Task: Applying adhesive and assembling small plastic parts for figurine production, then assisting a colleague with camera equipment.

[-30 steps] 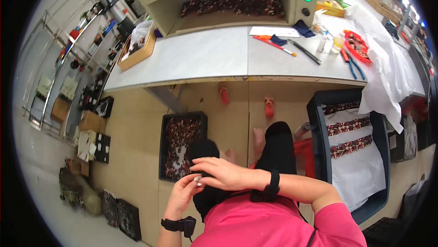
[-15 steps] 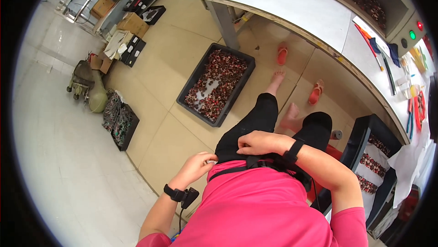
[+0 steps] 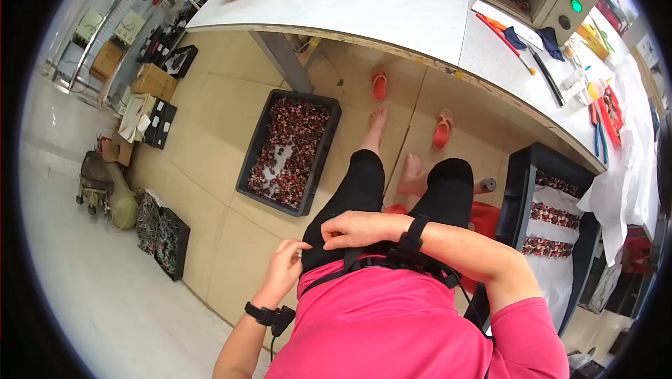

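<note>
Seated, I have both hands at the lap of my black trousers (image 3: 353, 197). My left hand (image 3: 283, 267) is at the left hip, its fingertips pinched against the cloth; a small pale spot shows by the fingers, too small to name. Curled over the upper thigh, my right hand (image 3: 353, 230) lies with bent fingers against the trousers, and whatever is in them is hidden. Just below it a black strap (image 3: 364, 261) runs across the waist of my pink shirt (image 3: 392, 316). Both wrists wear black bands.
Ahead stands a white worktable (image 3: 378, 8) with a paintbrush (image 3: 504, 43), pliers (image 3: 598, 134) and a machine with lit buttons (image 3: 560, 4). A black tray (image 3: 248, 148) of small red-brown pieces sits on the floor; another tray (image 3: 514, 197) stands right. Red slippers (image 3: 442, 130) lie under the table.
The view has turned, so the table, trays and slippers sit further left in it. Both hands stay at the trousers, with little change in their pose.
</note>
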A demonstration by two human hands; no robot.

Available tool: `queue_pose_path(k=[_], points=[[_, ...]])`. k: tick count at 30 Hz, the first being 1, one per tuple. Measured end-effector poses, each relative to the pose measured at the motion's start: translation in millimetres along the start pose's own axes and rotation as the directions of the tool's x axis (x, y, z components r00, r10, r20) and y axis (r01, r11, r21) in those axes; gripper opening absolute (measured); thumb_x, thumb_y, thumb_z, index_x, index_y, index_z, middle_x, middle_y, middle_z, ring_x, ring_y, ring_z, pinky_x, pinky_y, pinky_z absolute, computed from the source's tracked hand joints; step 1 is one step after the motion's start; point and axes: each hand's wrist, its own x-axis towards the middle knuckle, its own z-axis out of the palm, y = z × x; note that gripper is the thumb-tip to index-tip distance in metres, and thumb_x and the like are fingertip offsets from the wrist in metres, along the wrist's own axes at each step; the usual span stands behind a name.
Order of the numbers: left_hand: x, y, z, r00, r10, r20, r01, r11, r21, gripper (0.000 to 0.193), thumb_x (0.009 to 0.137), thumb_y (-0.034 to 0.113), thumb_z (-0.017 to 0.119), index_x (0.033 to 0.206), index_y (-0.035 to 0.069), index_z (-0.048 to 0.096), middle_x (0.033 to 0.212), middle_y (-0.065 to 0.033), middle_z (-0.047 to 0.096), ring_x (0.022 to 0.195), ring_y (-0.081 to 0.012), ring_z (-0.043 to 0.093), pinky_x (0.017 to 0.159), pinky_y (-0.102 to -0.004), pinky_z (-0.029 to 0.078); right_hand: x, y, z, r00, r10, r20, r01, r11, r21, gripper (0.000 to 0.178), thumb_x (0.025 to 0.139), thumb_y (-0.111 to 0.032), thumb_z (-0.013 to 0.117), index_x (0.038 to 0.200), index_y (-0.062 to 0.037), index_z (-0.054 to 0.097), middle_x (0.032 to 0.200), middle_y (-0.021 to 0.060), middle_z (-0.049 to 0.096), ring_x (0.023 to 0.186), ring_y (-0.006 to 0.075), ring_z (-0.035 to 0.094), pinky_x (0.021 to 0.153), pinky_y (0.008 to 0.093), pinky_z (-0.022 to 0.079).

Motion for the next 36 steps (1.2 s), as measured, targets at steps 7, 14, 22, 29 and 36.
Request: queue_pose_path(k=[7, 14, 22, 29, 36], points=[[2, 2, -3, 0.968, 0.235, -0.088, -0.2, 0.934, 0.294, 0.025, 0.078, -0.006, 0.054, 0.1, 0.004, 0.059, 0.093, -0.0128, 0.057, 0.079, -0.0302, 0.061, 0.067, -0.036, 0.051, 17, 34, -8, 0.997, -0.019, -0.079, -0.002, 0.966, -0.257, 0.029, 0.09, -0.033, 0.056, 0.101, -0.0075, 0.065, 0.106, 0.0137, 0.064, 0.102, 0.0302, 0.059, 0.087, 0.0399, 0.046], [3, -2, -2, 0.993, 0.117, 0.003, -0.111, 0.935, 0.337, 0.036, 0.076, -0.006, 0.052, 0.11, 0.007, 0.057, 0.102, -0.0142, 0.056, 0.093, -0.0304, 0.059, 0.077, -0.0377, 0.05, 48, 32, -8, 0.977, 0.132, 0.168, -0.017, 0.83, -0.557, 0.039, 0.088, -0.029, 0.062, 0.124, -0.0153, 0.06, 0.121, 0.0102, 0.059, 0.119, 0.0309, 0.051, 0.1, 0.0403, 0.042], [14, -18, 5, 0.973, 0.229, 0.019, -0.209, 0.85, 0.483, 0.039, 0.073, -0.008, 0.052, 0.109, 0.007, 0.057, 0.101, -0.0136, 0.061, 0.087, -0.032, 0.063, 0.075, -0.0397, 0.052, 53, 50, -15, 0.998, 0.064, 0.0, -0.057, 0.878, -0.476, 0.016, 0.084, -0.012, 0.06, 0.099, -0.0084, 0.065, 0.1, 0.0122, 0.065, 0.1, 0.0313, 0.061, 0.087, 0.0401, 0.048], [35, -16, 4, 0.955, 0.289, 0.069, -0.274, 0.77, 0.577, 0.038, 0.074, -0.007, 0.051, 0.108, 0.007, 0.057, 0.1, -0.0147, 0.062, 0.09, -0.035, 0.061, 0.077, -0.0422, 0.052, -31, 92, -62, 0.9, 0.122, -0.418, -0.238, 0.942, -0.238, 0.018, 0.083, -0.019, 0.06, 0.094, -0.0055, 0.065, 0.091, 0.0153, 0.066, 0.091, 0.0331, 0.064, 0.082, 0.0409, 0.049], [20, -5, -9, 0.934, 0.215, 0.286, -0.292, 0.92, 0.262, 0.047, 0.073, -0.009, 0.05, 0.117, 0.004, 0.057, 0.105, -0.017, 0.061, 0.1, -0.0348, 0.06, 0.085, -0.0411, 0.049, -110, 128, -48, 0.773, 0.562, -0.294, -0.629, 0.74, -0.238, 0.027, 0.08, -0.026, 0.06, 0.098, -0.0066, 0.067, 0.095, 0.0158, 0.069, 0.094, 0.0324, 0.065, 0.082, 0.0404, 0.049]])
